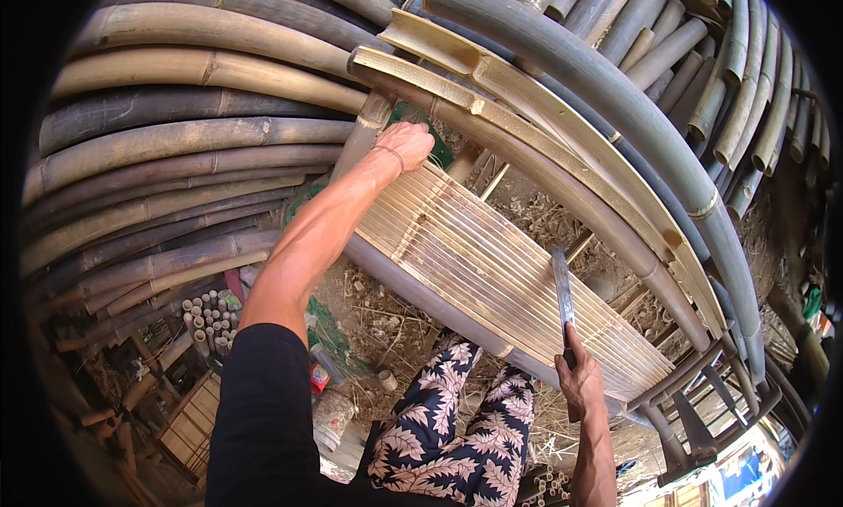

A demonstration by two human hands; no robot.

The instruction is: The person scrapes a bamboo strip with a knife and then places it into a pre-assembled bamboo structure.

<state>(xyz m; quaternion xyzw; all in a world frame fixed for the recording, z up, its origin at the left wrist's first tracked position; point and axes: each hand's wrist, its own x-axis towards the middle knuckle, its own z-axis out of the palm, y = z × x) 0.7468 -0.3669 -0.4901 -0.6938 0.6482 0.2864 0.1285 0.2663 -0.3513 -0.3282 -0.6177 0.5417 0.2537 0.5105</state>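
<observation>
A long panel of narrow split-bamboo slats (pixel 479 252) lies slantwise in front of me on a bamboo frame. At its far-left end my left hand (pixel 406 145) is closed, its fingertips turned down and mostly hidden. Thin pale ends show just beside it, but what it grips is unclear. My right hand (pixel 580 375) is wrapped around the dark handle of a long knife (pixel 563 287) near the panel's right part. The knife's blade points away from me, over the panel's far edge.
Thick bamboo poles (pixel 193 138) are stacked at the left. Beyond the panel runs a frame pole (pixel 562 195), with a split bamboo length (pixel 597 151) and a large grey pole (pixel 606 77) behind it. Short cut tubes (pixel 211 318) stand at lower left. Straw-like scraps litter the ground (pixel 386 318).
</observation>
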